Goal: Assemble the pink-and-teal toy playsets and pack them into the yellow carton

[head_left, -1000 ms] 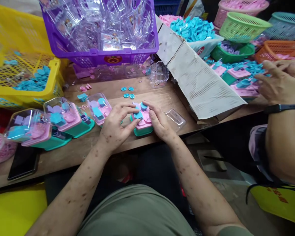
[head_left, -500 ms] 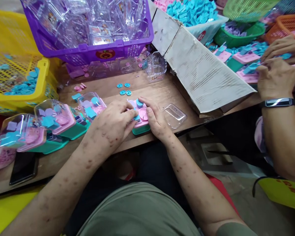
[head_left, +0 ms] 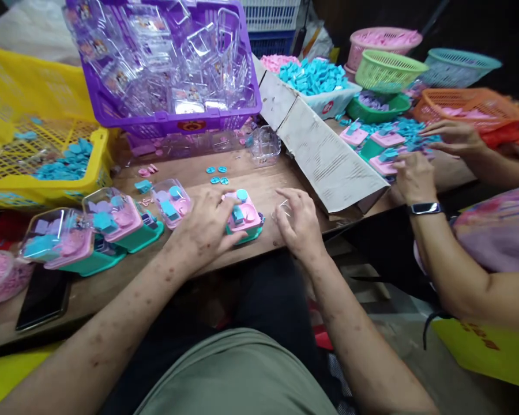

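A small toy box (head_left: 247,214) with a green base and pink top stands at the table's front edge. Pink and blue parts sit on its top. My left hand (head_left: 203,225) grips its left side, thumb at the near corner and fingers at the back. To the right, my right hand (head_left: 301,223) curls around a clear plastic lid (head_left: 282,210), mostly hidden behind the fingers. Several blue discs (head_left: 217,175) lie beyond the toy box. Toy boxes with clear covers (head_left: 116,216) stand left of my left hand, another covered top (head_left: 172,202) close beside it.
A purple basket (head_left: 185,122) of clear cases stands at the back, a yellow crate (head_left: 38,190) of blue parts at left. A cardboard divider (head_left: 324,153) slants along the right. Beyond it work a co-worker's hands (head_left: 417,176). A phone (head_left: 43,297) lies front left.
My right hand has left the toy box and moved right onto the clear lid. My left hand stays at the toy box's left side. The camera view has tilted up.
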{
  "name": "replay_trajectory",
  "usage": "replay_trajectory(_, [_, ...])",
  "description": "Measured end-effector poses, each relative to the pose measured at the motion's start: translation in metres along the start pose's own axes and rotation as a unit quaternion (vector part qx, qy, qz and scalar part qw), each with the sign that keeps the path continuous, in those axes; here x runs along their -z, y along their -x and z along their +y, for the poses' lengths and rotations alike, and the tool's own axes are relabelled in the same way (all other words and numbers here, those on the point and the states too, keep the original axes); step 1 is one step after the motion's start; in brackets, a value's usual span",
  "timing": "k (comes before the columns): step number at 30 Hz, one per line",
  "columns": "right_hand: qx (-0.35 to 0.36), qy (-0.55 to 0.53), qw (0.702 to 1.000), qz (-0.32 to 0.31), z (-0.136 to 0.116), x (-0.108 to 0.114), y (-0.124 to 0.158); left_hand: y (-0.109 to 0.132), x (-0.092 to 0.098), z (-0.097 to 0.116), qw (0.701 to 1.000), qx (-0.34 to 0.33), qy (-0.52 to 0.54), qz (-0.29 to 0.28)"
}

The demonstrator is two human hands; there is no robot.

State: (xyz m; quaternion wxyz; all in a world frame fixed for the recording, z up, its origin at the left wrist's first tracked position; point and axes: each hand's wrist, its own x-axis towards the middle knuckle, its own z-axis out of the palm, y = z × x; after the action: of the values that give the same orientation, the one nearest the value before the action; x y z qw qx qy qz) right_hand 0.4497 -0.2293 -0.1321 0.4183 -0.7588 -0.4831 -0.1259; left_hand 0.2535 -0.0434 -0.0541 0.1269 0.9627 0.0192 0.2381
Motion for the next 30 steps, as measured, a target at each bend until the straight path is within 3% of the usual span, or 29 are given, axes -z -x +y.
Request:
replay_trajectory(4, [-0.031,0.166,0.982,-0.089,0.019,0.015,0.02,0.026,-0.028,0.002,0.983,0.097,0.088,0.128])
replay_trajectory(7, [-0.048,0.18,0.975,-0.117,0.028,0.019,0.022,0.032,-0.061,-0.008,0.967,0.156,0.163,0.12])
replay_trajectory(12, [-0.033,0.099,0.975,-0.197,0.033,0.04,0.007,0.028,-0.099,-0.03,0.942,0.169,0.28,0.082])
replay_trajectory(15, [-0.024,0.053,0.974,-0.22,0.011,0.064,-0.015,0.028,-0.108,-0.034,0.93,0.166,0.315,0.094])
replay_trajectory(18, [0.013,0.024,0.984,-0.179,-0.036,0.073,-0.051,0.029,-0.113,-0.033,0.924,0.169,0.324,0.113])
replay_trajectory(20, [0.046,0.029,0.987,-0.149,-0.07,0.061,-0.076,0.029,-0.115,-0.033,0.921,0.169,0.33,0.123])
replay_trajectory(23, [0.088,0.074,0.982,-0.148,-0.102,0.023,-0.101,0.029,-0.12,-0.034,0.913,0.172,0.346,0.131])
replay_trajectory(26, [0.116,0.118,0.966,-0.201,-0.104,-0.008,-0.106,0.028,-0.124,-0.034,0.902,0.166,0.374,0.139])
replay_trajectory(30, [0.171,0.121,0.944,-0.255,-0.093,-0.011,-0.101,0.028,-0.128,-0.033,0.896,0.149,0.388,0.159])
